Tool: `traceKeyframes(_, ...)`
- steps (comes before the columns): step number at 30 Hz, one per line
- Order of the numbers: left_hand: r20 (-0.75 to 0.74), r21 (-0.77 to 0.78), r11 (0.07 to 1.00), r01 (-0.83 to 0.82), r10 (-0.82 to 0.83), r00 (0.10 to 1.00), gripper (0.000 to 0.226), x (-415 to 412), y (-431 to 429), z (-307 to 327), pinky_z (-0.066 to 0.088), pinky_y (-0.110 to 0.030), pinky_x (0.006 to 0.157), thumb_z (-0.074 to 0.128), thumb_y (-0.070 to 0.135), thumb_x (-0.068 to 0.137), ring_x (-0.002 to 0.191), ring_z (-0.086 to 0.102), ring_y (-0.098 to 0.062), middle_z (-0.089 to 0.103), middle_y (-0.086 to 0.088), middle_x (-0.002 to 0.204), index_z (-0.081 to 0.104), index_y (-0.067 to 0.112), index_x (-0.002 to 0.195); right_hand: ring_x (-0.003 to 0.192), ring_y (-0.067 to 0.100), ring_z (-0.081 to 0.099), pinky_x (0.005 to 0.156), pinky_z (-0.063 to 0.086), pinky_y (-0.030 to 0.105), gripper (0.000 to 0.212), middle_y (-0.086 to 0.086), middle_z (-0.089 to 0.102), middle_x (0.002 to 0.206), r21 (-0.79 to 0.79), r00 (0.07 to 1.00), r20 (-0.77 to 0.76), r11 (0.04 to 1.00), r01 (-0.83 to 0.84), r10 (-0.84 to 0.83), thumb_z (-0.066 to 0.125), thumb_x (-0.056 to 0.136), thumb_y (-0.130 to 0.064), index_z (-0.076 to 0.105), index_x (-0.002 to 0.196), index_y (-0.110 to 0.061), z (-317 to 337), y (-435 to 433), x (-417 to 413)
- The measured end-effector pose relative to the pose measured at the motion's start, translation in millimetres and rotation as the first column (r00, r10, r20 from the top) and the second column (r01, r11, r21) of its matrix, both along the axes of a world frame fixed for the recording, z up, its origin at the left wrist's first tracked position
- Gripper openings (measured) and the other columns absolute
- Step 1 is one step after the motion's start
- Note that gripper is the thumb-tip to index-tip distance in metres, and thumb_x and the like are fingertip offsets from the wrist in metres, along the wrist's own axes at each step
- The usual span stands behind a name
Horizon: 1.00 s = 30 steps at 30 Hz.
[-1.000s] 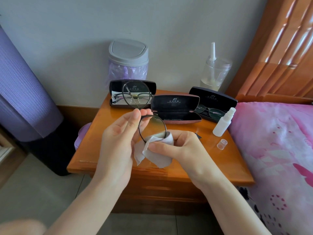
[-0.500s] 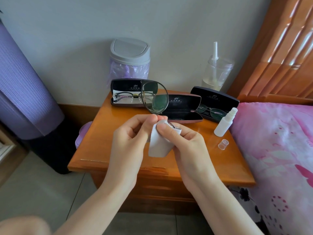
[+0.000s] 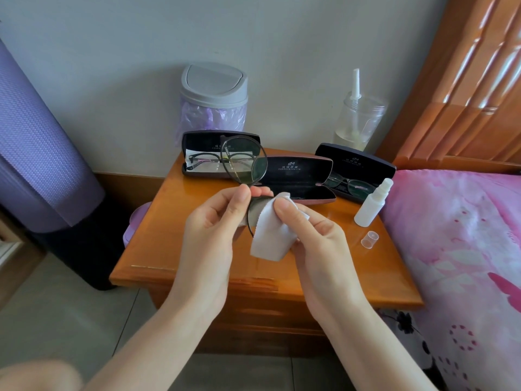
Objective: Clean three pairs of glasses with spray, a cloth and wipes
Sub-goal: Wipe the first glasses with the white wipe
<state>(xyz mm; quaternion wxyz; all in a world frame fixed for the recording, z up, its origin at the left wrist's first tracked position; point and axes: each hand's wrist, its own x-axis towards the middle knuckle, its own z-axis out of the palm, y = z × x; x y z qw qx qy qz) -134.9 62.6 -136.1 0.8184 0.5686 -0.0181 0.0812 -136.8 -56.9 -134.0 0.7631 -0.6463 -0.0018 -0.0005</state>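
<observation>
Wiping step: left hand pinches round dark-rimmed glasses, right hand clamps white cloth on lower lens; next, likely upper lens.

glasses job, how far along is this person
Looks done: the spray bottle stands uncapped, its cap beside it, so spraying has probably happened. In hand: the left hand pinches the round glasses while the right hand pinches the white cloth over one lens. Left: the pair in the left case and the pair in the right case, cleaned or not I cannot tell.
</observation>
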Motion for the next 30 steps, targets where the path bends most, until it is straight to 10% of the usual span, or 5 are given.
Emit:
traceKeyframes(14,0.046,0.282,0.959,-0.013,0.0,0.999,0.027,0,4,-4,0.05,-0.013,0.067,0.05,0.04,0.084,0.082,0.066,-0.005,0.072,0.009,0.082,0.07,0.023,0.093,0.07,0.007,0.064,0.061,0.052,0.021,0.037,-0.006,0.068,0.072,-0.088,0.999,-0.033,0.995,0.036,-0.04,0.066,0.065,-0.049,0.074,0.08,-0.016,0,3,7)
traceKeyframes(22,0.041,0.26,0.964,-0.052,0.043,0.998,0.031,0,1,-6,0.052,-0.018,0.072,0.051,0.04,0.083,0.084,0.066,-0.007,0.072,0.006,0.083,0.071,0.02,0.095,0.074,0.008,0.061,0.075,0.05,0.027,0.039,-0.004,0.066,0.075,-0.131,0.997,-0.078,0.991,-0.039,0.029,0.064,0.07,-0.049,0.073,0.079,-0.012,2,-4,9)
traceKeyframes(30,-0.02,0.158,0.987,-0.009,0.013,1.0,0.028,-1,-1,-5,0.053,-0.016,0.067,0.055,0.04,0.076,0.084,0.068,-0.005,0.074,0.007,0.087,0.073,0.025,0.093,0.067,0.005,0.064,0.056,0.05,0.014,0.029,-0.006,0.067,0.067,-0.197,0.998,0.057,0.98,0.018,-0.006,0.067,0.069,-0.041,0.07,0.079,-0.014,5,-5,6)
